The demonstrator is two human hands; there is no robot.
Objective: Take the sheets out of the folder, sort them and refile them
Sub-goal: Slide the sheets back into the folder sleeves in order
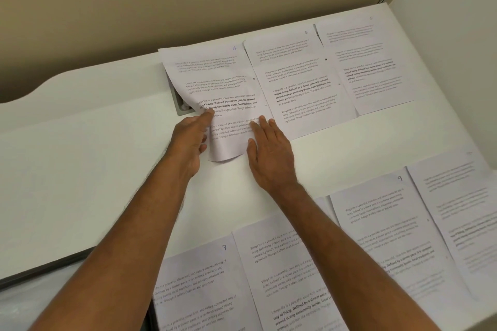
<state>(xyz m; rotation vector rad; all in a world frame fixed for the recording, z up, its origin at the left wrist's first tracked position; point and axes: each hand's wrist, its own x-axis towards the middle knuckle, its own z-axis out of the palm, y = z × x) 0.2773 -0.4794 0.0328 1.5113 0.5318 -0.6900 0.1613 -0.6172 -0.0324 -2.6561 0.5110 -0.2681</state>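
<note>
Printed sheets lie in two rows on the white desk (80, 164). The sheet numbered 4 (215, 80) is at the far left of the back row, its near left corner lifted and curled. My left hand (189, 142) pinches that corner, thumb on top at the left edge. My right hand (269, 150) rests flat, fingers straight, on the sheet's near right edge. Sheet 5 (301, 83) lies right of it, then another sheet (368, 67). The near row holds sheet 7 (199, 285), a sheet under my right arm (279, 277), sheet 9 (384, 226) and one more (462, 212).
A grey cable opening (180, 101) in the desk sits partly under sheet 4. A dark-edged folder with a clear cover (40, 293) lies at the near left. A beige wall stands behind the desk and a white partition (457, 35) closes the right side.
</note>
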